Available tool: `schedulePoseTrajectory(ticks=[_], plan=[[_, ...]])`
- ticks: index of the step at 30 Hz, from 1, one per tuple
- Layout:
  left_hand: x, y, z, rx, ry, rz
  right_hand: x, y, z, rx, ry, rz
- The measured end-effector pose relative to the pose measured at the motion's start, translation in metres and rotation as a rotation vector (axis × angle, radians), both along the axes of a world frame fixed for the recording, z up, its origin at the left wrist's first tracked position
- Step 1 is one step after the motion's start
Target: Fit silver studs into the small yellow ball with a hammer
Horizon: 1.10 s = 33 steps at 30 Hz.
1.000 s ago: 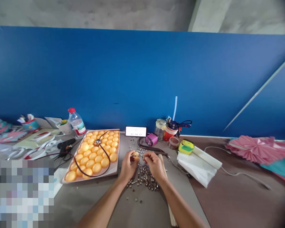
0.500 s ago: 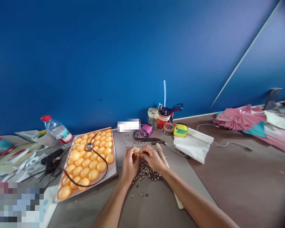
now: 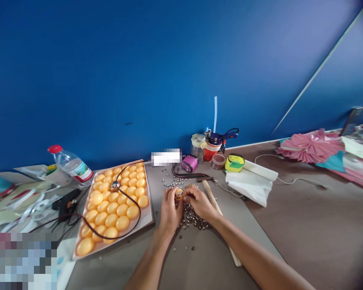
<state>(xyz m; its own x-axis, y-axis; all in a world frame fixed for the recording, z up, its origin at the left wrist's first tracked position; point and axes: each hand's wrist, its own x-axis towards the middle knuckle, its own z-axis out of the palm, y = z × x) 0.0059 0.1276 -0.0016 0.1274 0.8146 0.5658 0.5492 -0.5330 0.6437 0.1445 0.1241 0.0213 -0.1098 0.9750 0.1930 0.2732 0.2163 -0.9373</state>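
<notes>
Over the middle of the table, my left hand [image 3: 170,211] is closed around a small orange ball [image 3: 179,194] with shiny silvery pieces on its surface. The fingertips of my right hand [image 3: 201,203] pinch together against the ball's right side. Whatever sits in that pinch is too small to make out. Beneath and between both hands lies a pile of small shiny metallic beads [image 3: 196,220]. More loose silvery beads [image 3: 174,182] are scattered just beyond my left hand. A wooden stick [image 3: 211,197] passes under my right forearm.
To the left, a white-edged tray [image 3: 148,209] holds rows of orange balls, with a dark cord [image 3: 133,205] across it. A glue gun [image 3: 67,203] and a bottle [image 3: 74,165] stand farther left. Behind are a jar [image 3: 199,148], red cup [image 3: 211,151], purple object [image 3: 189,163] and white paper [image 3: 251,183].
The camera view has shifted slightly, moving most things a little to the right in the picture. Both hands stay together at the ball, with only slight finger movement.
</notes>
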Motion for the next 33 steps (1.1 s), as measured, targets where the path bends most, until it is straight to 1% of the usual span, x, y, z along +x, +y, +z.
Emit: schedulePoseTrajectory(ticks=[4, 11, 15, 19, 23, 26, 29, 31, 33], plan=[[-0.001, -0.001, -0.001, 0.023, 0.031, -0.021, -0.001, -0.001, -0.002, 0.027, 0.005, -0.011], [-0.001, -0.008, 0.007, -0.001, 0.085, -0.025, -0.007, -0.007, 0.005, 0.001, 0.022, -0.083], [0.001, -0.009, 0.003, -0.013, 0.11, -0.015, -0.009, -0.007, 0.001, -0.065, 0.038, -0.115], [0.003, -0.009, 0.0, -0.011, 0.127, -0.019, -0.01, -0.004, -0.004, -0.077, 0.01, -0.167], [0.003, -0.007, 0.004, -0.022, 0.101, 0.002, -0.005, 0.0, 0.002, -0.069, -0.036, -0.134], [0.0, -0.004, 0.006, -0.001, 0.052, 0.023, 0.003, 0.001, 0.006, 0.022, -0.177, -0.147], [-0.003, -0.001, 0.007, -0.001, -0.018, 0.079, 0.006, 0.0, 0.001, 0.149, -0.423, -0.177], [-0.006, 0.0, 0.007, -0.002, -0.047, 0.125, 0.004, -0.002, -0.005, 0.186, -0.586, -0.143], [-0.007, 0.0, 0.007, 0.001, -0.052, 0.147, 0.001, -0.005, -0.01, 0.205, -0.728, -0.08]])
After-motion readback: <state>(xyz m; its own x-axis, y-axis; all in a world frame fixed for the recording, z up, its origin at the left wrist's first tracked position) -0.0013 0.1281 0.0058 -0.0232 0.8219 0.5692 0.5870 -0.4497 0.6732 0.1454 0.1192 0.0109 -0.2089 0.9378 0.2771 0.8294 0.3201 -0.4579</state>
